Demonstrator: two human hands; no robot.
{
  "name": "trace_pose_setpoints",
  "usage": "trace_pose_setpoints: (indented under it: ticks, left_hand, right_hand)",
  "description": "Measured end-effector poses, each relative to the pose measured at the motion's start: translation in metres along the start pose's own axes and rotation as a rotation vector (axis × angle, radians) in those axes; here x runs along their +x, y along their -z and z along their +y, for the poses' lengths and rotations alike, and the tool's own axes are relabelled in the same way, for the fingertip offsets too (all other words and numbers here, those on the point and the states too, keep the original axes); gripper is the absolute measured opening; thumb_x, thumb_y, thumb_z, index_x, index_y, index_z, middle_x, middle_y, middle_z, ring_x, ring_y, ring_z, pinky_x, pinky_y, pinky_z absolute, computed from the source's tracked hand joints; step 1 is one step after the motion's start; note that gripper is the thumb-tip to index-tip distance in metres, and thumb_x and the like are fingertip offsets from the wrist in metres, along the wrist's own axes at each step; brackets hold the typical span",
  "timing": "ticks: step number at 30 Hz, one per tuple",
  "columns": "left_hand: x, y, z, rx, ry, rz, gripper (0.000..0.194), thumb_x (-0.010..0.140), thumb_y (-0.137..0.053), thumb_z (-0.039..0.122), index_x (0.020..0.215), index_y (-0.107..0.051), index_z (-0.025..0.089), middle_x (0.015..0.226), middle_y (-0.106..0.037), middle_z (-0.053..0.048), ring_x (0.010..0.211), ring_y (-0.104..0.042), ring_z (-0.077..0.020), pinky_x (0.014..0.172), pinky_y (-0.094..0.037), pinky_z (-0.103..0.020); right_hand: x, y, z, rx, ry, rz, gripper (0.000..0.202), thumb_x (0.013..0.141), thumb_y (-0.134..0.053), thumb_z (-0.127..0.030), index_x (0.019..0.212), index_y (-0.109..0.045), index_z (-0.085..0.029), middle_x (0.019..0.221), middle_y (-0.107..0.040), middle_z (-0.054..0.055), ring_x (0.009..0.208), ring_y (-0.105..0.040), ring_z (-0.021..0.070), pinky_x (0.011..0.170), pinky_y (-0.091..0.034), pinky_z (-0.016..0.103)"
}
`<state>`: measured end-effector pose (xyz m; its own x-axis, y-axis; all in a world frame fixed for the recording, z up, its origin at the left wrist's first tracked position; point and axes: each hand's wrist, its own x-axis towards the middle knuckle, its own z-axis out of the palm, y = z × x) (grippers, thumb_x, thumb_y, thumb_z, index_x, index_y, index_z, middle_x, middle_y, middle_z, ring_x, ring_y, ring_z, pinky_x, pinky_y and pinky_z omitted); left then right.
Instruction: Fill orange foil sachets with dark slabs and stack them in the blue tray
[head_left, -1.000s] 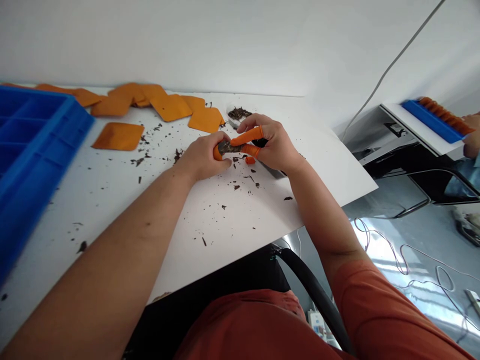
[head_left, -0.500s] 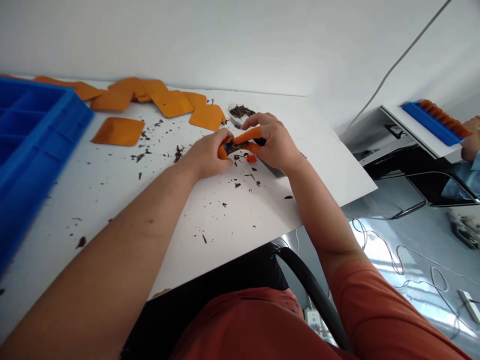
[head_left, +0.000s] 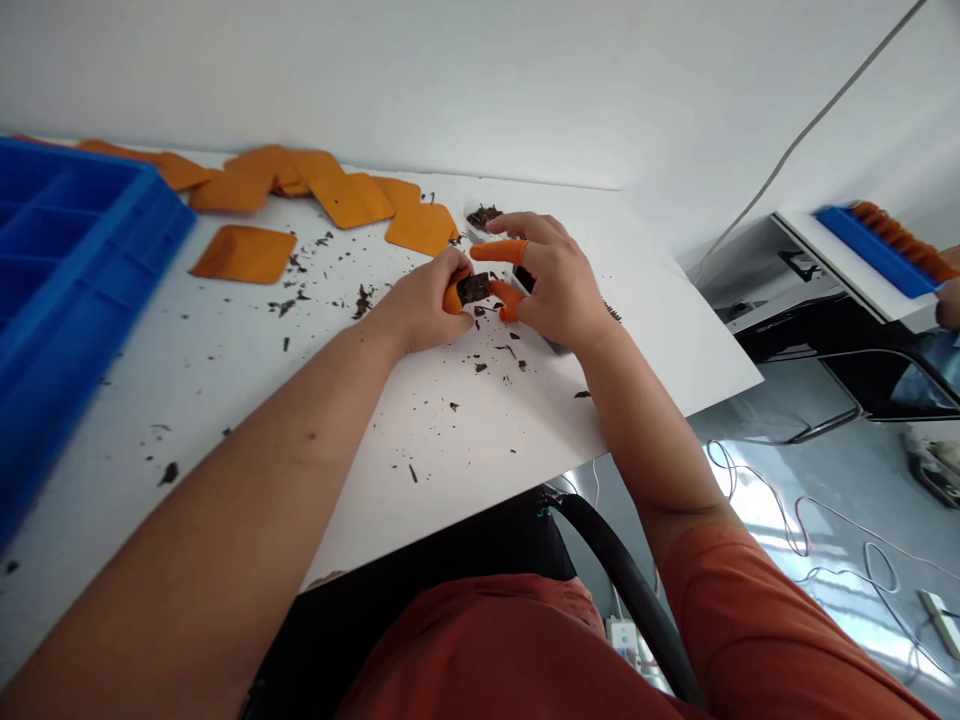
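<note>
My left hand (head_left: 427, 308) is closed round a clump of dark brown dried leaf (head_left: 472, 289). Something orange (head_left: 452, 297) curves against the clump inside my fingers; whether it is a curled sheet or a finger cot I cannot tell. My right hand (head_left: 555, 275) is just right of the clump, fingers apart, with orange finger cots (head_left: 501, 251) on the index finger and the thumb side. Its tips sit close to the clump's right end and grip nothing. Under my right hand is a container with dark contents (head_left: 526, 280), partly hidden.
Orange square sheets (head_left: 349, 200) lie along the wall, with one sheet (head_left: 246, 254) apart. A blue compartment tray (head_left: 161, 215) stands at left. Behind my right hand is a small dish of leaf (head_left: 482, 217). Leaf crumbs litter the white table (head_left: 390, 420). Another person's hand (head_left: 949, 302) shows at far right.
My right hand's fingers have spread and drawn off the leaf clump, which now shows more fully in my left hand. The view has shifted slightly.
</note>
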<state>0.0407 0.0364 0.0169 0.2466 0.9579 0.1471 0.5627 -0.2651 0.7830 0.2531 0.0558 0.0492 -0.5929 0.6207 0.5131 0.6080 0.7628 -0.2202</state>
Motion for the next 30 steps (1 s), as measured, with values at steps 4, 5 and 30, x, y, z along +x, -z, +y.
trace_pose_setpoints:
  ticks: [4,5,30]
  left_hand:
    - [0.001,0.000,-0.004,-0.066,-0.032,0.040,0.042,0.064,-0.065,0.017,0.103,-0.050,0.022,0.091,-0.055,-0.001,0.077,-0.047,-0.0158,0.072,-0.038,-0.035]
    - [0.001,0.000,-0.003,-0.080,-0.031,0.035,0.042,0.065,-0.065,0.017,0.103,-0.049,0.022,0.090,-0.054,0.000,0.076,-0.046,-0.0151,0.071,-0.038,-0.034]
    - [-0.003,-0.004,0.007,-0.025,-0.073,-0.020,0.033,0.069,-0.063,0.006,0.099,-0.059,0.020,0.084,-0.064,0.000,0.074,-0.055,-0.0166,0.069,-0.039,-0.034]
  right_hand:
    - [-0.001,0.006,0.003,0.018,-0.009,0.082,0.026,0.093,-0.063,-0.014,0.104,-0.082,-0.028,0.112,-0.069,0.002,0.108,-0.063,0.0238,0.097,-0.053,0.048]
    - [-0.001,0.006,0.002,0.021,-0.010,0.090,0.023,0.093,-0.064,-0.015,0.101,-0.082,-0.028,0.107,-0.068,0.002,0.104,-0.062,0.0230,0.096,-0.053,0.047]
    - [-0.007,-0.003,-0.015,-0.009,0.029,-0.084,0.025,0.099,-0.063,-0.024,0.106,-0.084,-0.035,0.149,-0.067,0.000,0.149,-0.053,0.0341,0.123,-0.044,0.062]
